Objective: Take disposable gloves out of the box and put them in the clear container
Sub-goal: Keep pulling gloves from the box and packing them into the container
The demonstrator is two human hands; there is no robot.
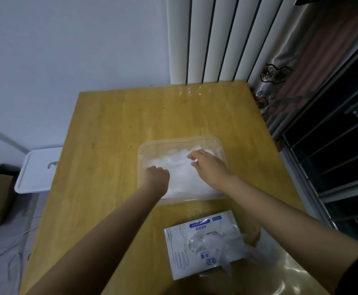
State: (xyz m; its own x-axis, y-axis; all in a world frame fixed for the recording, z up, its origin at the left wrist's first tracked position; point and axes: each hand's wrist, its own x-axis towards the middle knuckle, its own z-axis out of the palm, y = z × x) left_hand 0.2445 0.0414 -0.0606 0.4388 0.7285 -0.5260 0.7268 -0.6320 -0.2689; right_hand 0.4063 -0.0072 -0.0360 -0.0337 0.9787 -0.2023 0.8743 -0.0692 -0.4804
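— Gloves [180, 171], where are they now?

— Most lie as a white crumpled heap inside the clear container [146, 145]. A few more spill from the opening of the glove box [180, 252], which lies flat on the table [101, 135] just nearer the person than the container.

— And the hands?

— Both are over the container. The left hand [155, 177] is curled into a fist on the heap at the container's left side; whether it grips any plastic I cannot tell. The right hand [210, 167] lies further back on the heap, its fingers [193, 155] loosely spread and bent, resting on the gloves and clamped on nothing.

— So which step is this?

— Settling a batch, I'd say: pressing the heap down so it stays below the container's rim.

— What next?

— Probably a reach back to the box, on the near side of the container. The film is thin and clingy, so one hand may need to steady the box while the other pulls.
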